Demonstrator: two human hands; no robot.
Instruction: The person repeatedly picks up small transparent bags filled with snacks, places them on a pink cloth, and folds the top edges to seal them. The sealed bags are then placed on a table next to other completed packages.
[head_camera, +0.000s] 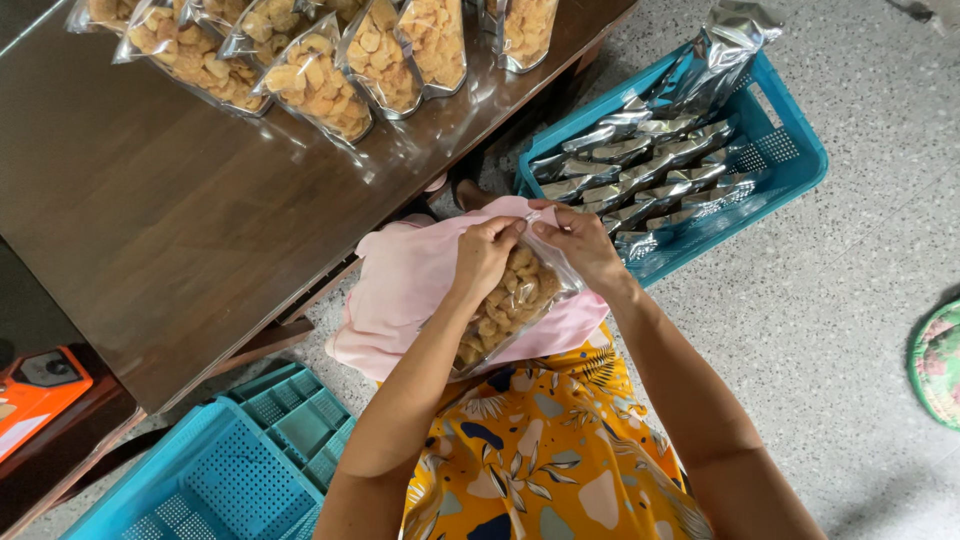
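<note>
While both hands pinch its top, snack pouch (505, 305) seemingly hangs below.

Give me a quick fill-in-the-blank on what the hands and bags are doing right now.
1. Both hands, the left hand and the right hand, pinch the top edge of a clear ____ of snack pieces.
2. The filled bags lie in a row on the dark ____ table.
3. The blue crate beyond the hands holds empty ____ pouches.
4. A ____ cloth lies on the person's lap under the bag.

Missing words: bag; wooden; silver; pink
</note>
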